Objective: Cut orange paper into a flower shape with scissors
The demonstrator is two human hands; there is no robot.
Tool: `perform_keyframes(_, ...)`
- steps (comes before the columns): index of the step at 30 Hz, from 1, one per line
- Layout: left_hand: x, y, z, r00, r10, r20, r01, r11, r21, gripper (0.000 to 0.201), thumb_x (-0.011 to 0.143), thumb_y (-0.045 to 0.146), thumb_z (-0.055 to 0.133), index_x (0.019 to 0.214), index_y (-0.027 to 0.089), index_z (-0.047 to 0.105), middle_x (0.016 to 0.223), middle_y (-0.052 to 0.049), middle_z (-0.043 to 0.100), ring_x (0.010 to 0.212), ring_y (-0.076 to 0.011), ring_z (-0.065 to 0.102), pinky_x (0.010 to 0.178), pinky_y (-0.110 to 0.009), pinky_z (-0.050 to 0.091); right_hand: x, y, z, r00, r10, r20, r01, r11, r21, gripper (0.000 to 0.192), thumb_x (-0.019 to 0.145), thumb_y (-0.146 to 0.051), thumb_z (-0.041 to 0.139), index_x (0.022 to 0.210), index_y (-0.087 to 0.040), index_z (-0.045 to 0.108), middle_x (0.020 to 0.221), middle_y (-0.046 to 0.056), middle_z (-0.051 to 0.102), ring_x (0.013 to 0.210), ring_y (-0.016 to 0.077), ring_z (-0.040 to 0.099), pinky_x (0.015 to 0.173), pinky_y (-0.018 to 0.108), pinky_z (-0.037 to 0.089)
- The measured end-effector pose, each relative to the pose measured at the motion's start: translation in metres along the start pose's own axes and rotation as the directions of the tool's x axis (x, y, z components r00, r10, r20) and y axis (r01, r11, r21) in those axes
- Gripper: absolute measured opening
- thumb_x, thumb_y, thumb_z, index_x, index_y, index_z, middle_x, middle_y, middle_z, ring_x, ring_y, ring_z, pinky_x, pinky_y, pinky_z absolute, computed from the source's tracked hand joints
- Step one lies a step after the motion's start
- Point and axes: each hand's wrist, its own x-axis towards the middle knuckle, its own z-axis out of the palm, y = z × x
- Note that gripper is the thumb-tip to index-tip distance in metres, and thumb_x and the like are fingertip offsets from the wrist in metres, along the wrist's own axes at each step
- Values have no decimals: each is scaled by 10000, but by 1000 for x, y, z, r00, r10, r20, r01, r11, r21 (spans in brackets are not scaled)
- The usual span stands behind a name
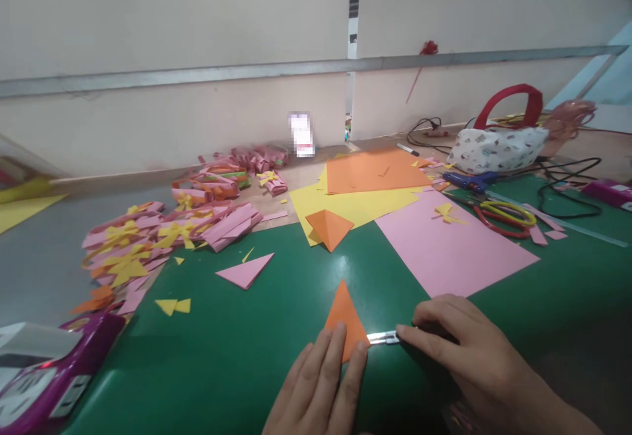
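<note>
An orange folded paper triangle [344, 320] lies on the green mat [207, 356] right in front of me. My left hand [323, 382] rests flat across its lower part, fingers stretched out and pressing it down. From the right, my right hand [459, 343] grips a craft knife [384, 337]; its metal tip meets the triangle's right corner, and the handle is hidden in the hand. Whether the blade is inside the fold I cannot tell. Beyond lie another folded orange paper piece [329, 228] and a pink paper triangle [247, 270].
Pink paper [459, 244], a yellow sheet [355, 208] and an orange sheet [375, 170] overlap at the back. Scissors [508, 218] and a blue glue gun [471, 181] lie right. Paper bows [128, 251] heap left, near a purple device [83, 362].
</note>
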Motion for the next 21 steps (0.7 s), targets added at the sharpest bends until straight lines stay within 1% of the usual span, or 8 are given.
perform_keyframes(3, -1, -1, 0, 1000, 1, 8, -1, 1000, -5, 704, 818, 668, 379, 1352, 213, 439, 1320, -71, 559, 1206, -236, 520, 937, -301, 462, 6, -9, 2, 1000, 12, -16, -12, 1000, -8, 286, 907, -126, 446, 1114, -216, 622, 885, 69, 588, 808, 178, 531, 728, 324, 432)
perform_keyframes(5, -1, -1, 1, 1000, -4, 5, 4, 1000, -10, 712, 814, 672, 382, 1351, 207, 440, 1321, -74, 557, 1211, -239, 516, 938, -304, 462, 9, -12, 2, 1000, -8, -29, 8, 1000, -7, 256, 918, -146, 436, 1074, -191, 634, 849, 66, 581, 776, 174, 522, 699, 317, 421)
perform_keyframes(8, -1, 1, 2, 1000, -6, 12, 6, 1000, -21, 718, 810, 666, 404, 1353, 197, 435, 1326, -80, 552, 1217, -239, 511, 940, -305, 460, 11, -14, 1, 997, -44, -59, 44, 999, -3, 267, 934, -177, 405, 1055, -175, 643, 833, 70, 584, 756, 172, 520, 675, 308, 412)
perform_keyframes(10, -1, 1, 2, 1000, -8, 15, 8, 999, -32, 709, 812, 657, 414, 1349, 195, 439, 1324, -79, 553, 1213, -236, 514, 938, -300, 459, 11, -15, 0, 995, -69, -69, 69, 998, -4, 276, 939, -182, 398, 1066, -166, 642, 836, 74, 589, 751, 171, 522, 673, 305, 410)
perform_keyframes(16, -1, -1, 1, 1000, 4, 10, -4, 999, -36, 684, 818, 643, 418, 1330, 191, 461, 1317, -77, 560, 1203, -237, 524, 923, -301, 465, 4, -14, -2, 991, -93, -92, 90, 995, -40, 266, 954, -177, 386, 1039, -162, 638, 818, 73, 601, 739, 168, 525, 682, 310, 417)
perform_keyframes(19, -1, -1, 1, 1000, -2, 8, 3, 999, -33, 656, 830, 626, 412, 1325, 200, 464, 1322, -71, 557, 1204, -234, 524, 912, -300, 470, -2, -12, -3, 994, -94, -50, 89, 993, -79, 278, 959, -206, 382, 1074, -184, 634, 834, 71, 613, 746, 169, 534, 689, 310, 434)
perform_keyframes(21, -1, 1, 0, 1000, -24, 3, 24, 998, -59, 632, 852, 596, 398, 1312, 169, 476, 1332, -82, 547, 1222, -230, 505, 937, -296, 454, -6, -10, -5, 995, -95, -28, 91, 991, -96, 272, 950, -209, 406, 1098, -192, 634, 853, 70, 619, 760, 170, 545, 700, 309, 441)
